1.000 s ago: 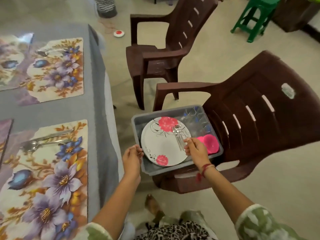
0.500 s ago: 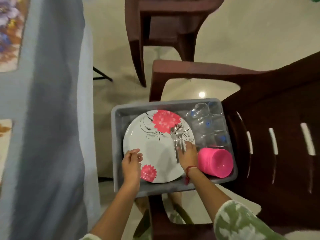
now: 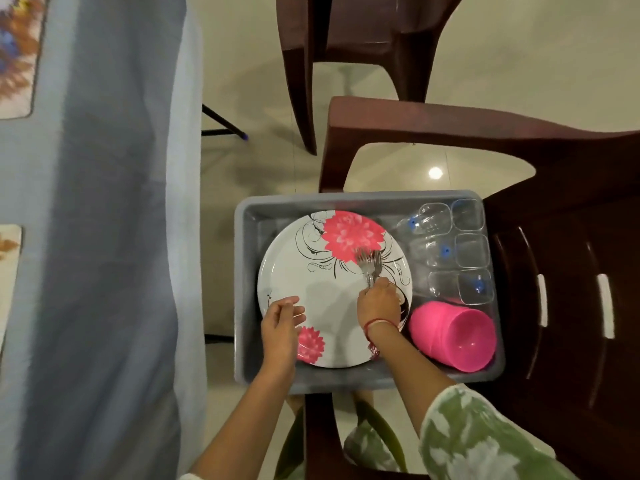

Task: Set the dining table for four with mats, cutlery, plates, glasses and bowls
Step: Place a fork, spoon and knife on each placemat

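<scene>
Grey tub (image 3: 242, 271) seated on brown chair (image 3: 554, 271), beside the table (image 3: 104, 237). A bunch of forks (image 3: 370, 265) is gripped by the right hand (image 3: 379, 301) over the flowered plate (image 3: 311, 282) in the tub. Left hand (image 3: 282, 327) loosely curled, empty, at the plate's near rim. Glasses (image 3: 457, 251) and pink bowls (image 3: 457, 336) noted alongside.

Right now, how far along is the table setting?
Done: floral mats lie on the table. In hand: the right hand grips the forks over the plate in the grey tub; the left hand holds nothing. Left: plate, glasses and pink bowls sit in the tub, not yet laid.
</scene>
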Tool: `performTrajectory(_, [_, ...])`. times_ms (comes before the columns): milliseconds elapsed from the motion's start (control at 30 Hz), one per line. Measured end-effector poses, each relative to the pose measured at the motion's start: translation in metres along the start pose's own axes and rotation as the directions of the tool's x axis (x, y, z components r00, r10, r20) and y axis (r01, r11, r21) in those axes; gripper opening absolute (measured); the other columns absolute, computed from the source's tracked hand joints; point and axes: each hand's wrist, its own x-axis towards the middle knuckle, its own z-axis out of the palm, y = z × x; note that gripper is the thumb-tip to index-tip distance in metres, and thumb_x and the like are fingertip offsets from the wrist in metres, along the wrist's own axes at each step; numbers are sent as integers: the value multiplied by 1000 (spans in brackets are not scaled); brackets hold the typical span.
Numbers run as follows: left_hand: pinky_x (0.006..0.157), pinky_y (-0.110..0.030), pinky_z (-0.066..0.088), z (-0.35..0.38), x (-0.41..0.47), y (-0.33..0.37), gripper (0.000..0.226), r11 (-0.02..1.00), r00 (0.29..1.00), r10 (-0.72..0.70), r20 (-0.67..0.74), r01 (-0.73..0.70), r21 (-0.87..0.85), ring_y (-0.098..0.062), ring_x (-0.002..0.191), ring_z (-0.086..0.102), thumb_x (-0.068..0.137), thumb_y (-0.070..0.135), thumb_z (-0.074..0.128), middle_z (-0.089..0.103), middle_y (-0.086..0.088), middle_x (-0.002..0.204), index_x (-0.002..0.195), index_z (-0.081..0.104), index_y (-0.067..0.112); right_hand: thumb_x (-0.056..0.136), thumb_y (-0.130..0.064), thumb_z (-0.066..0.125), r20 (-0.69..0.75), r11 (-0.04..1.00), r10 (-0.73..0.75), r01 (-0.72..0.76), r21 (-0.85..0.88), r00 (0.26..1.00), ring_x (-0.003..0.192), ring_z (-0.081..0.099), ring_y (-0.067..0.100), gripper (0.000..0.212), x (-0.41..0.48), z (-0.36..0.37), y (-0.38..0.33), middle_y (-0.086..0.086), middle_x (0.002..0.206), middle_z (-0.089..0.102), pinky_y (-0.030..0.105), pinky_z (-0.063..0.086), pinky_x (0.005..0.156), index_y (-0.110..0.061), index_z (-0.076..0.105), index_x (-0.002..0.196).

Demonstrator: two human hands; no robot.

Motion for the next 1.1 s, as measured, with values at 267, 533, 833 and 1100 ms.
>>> performTrajectory(267, [70,-23,47,-11,-13,-1,21,999,999,-4,33,6,-42,-18,85,61,99,14,43,63,-6,91,103,63,10,94,-5,34,132,982,-189,189,9,973,90,60,40,24,-19,-4,9,24,98,60,38,40,67,4,39,115])
performTrajectory(533, [69,-22,46,-69,-85,48,19,990,992,124,36,-121,-78,-16,85,62,99,16,45,65,-2,89,99,63,13,100,-14,33,135,841,-495,435,322,858,62,49,28,5,-116,-80,-13,3,62,48,34,35,56,-11,32,96])
performTrajectory(833, [69,-22,48,-212,-182,73,20,904,930,219,-296,-307,-297,-16,82,62,99,17,47,66,-4,85,93,66,15,99,-27,39,53,515,-832,735,442,552,59,52,12,17,-276,-136,-97,-2,64,52,26,39,56,-16,46,88])
performTrajectory(1100, [69,-23,49,-348,-215,41,19,807,872,134,-471,-372,-458,-20,84,63,99,16,46,66,-8,89,90,62,13,99,-30,42,199,390,-920,755,528,337,61,50,9,26,-381,-89,-172,0,67,54,36,41,60,-10,52,86])
